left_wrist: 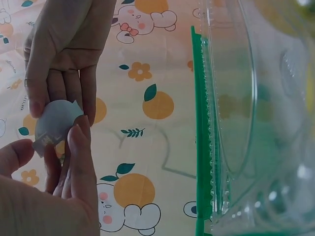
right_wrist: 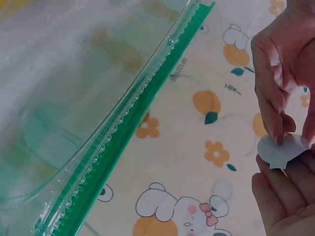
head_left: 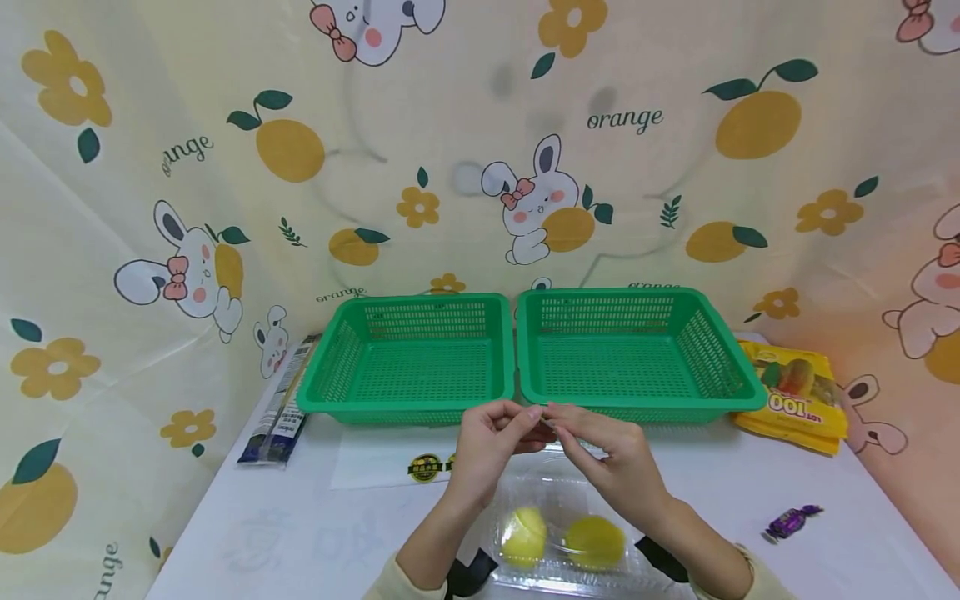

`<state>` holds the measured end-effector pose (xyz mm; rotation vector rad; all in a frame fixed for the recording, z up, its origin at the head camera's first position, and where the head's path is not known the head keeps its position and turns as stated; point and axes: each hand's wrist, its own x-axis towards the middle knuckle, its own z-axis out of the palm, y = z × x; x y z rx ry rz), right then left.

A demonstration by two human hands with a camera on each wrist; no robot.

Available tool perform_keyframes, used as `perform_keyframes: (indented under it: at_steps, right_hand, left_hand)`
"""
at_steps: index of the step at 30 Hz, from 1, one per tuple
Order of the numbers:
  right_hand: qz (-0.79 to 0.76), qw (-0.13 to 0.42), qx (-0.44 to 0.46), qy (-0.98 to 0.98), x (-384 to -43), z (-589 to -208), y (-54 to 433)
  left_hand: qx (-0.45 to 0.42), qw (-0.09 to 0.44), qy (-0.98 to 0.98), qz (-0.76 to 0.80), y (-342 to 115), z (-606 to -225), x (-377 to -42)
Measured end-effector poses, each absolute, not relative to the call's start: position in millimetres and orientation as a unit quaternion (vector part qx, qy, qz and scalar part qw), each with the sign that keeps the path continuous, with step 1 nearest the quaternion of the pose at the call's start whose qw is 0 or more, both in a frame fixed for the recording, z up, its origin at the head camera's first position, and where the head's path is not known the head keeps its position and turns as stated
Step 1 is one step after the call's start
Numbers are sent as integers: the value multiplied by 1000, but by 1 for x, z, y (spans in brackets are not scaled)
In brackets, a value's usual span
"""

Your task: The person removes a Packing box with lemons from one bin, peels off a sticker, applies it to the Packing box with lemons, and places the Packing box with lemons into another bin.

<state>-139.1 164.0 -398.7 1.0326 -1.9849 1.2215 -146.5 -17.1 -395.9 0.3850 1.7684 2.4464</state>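
A round pale sticker point(left_wrist: 56, 120) with a small tab at its edge is held between both hands, above the table and in front of the baskets. My left hand point(head_left: 480, 450) pinches it with thumb and fingers. My right hand point(head_left: 622, 458) grips it from the other side, fingertips meeting the left ones. In the right wrist view the sticker point(right_wrist: 278, 150) shows its pale face. Below the hands a clear plastic clamshell box point(head_left: 555, 579) holds a tennis ball point(head_left: 525, 537) and a smooth yellow round thing point(head_left: 595, 542).
Two green baskets point(head_left: 408, 412) point(head_left: 637, 408) stand side by side behind. A white sheet with round black-and-gold stickers point(head_left: 425, 468) lies before them. Long packets point(head_left: 281, 417) lie left; yellow bags point(head_left: 798, 400) and a purple wrapped candy point(head_left: 789, 522) lie right.
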Motion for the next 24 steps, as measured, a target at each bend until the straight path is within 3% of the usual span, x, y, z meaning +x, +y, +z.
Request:
perform_keyframes:
  at_steps: [8, 17, 24]
  right_hand:
    - [451, 289, 388, -750, -139, -394, 171]
    - [485, 253, 302, -781, -133, -390, 183]
    - [550, 110, 177, -809, -125, -394, 199]
  left_hand:
    - [113, 70, 581, 803, -17, -397, -146]
    - [116, 89, 588, 796, -16, -405, -144]
    - [122, 131, 590, 787, -16, -414, -142]
